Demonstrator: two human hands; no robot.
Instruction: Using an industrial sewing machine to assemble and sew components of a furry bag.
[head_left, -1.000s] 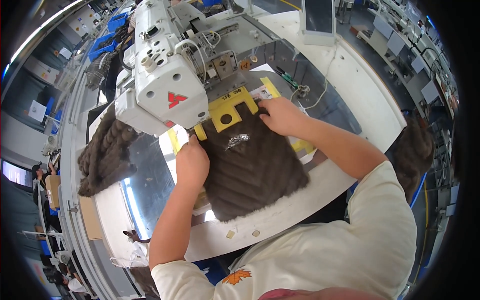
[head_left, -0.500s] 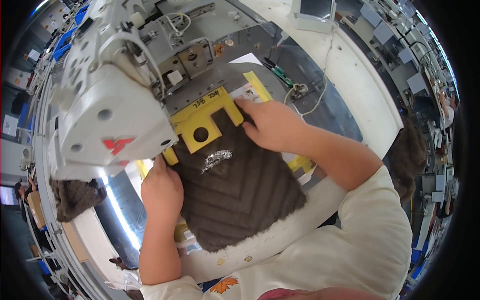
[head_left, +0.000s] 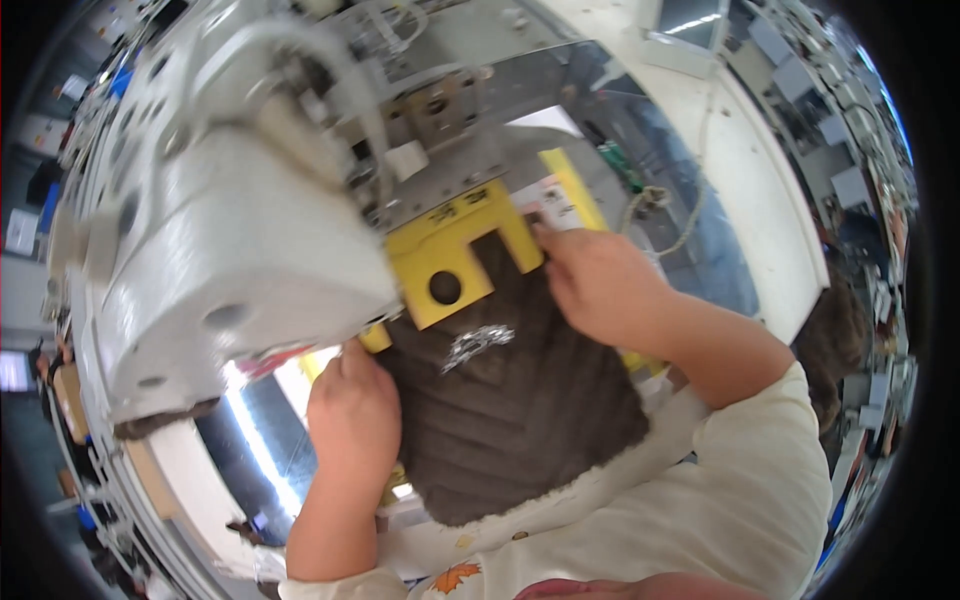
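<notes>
1. Head view, nearest the lower edge: a cream sleeve [head_left: 740, 500] covers the person's right upper arm, and both bare forearms reach up and away from the body.
2. The left hand [head_left: 352, 418] lies palm down on the left edge of a dark quilted fabric panel [head_left: 520, 420]. Its fingers are together and curled slightly over that edge, pressing rather than gripping.
3. The quilted panel lies flat on the white worktable [head_left: 760, 200], between the two hands. It has a fuzzy pale rim along its lower edge and a small silver emblem [head_left: 478, 343] near its top.
4. The right hand [head_left: 600, 285] rests on the panel's upper right corner. Its fingers are stretched forward and close together, with the tips touching the yellow template [head_left: 450, 255].
5. The yellow template overlaps the panel's top edge. It has a round hole and a square notch.
6. Farther off, the large white sewing machine head [head_left: 230, 240] hangs over the template's left part.
7. Beyond it, a cord [head_left: 660, 205] lies on the table.
</notes>
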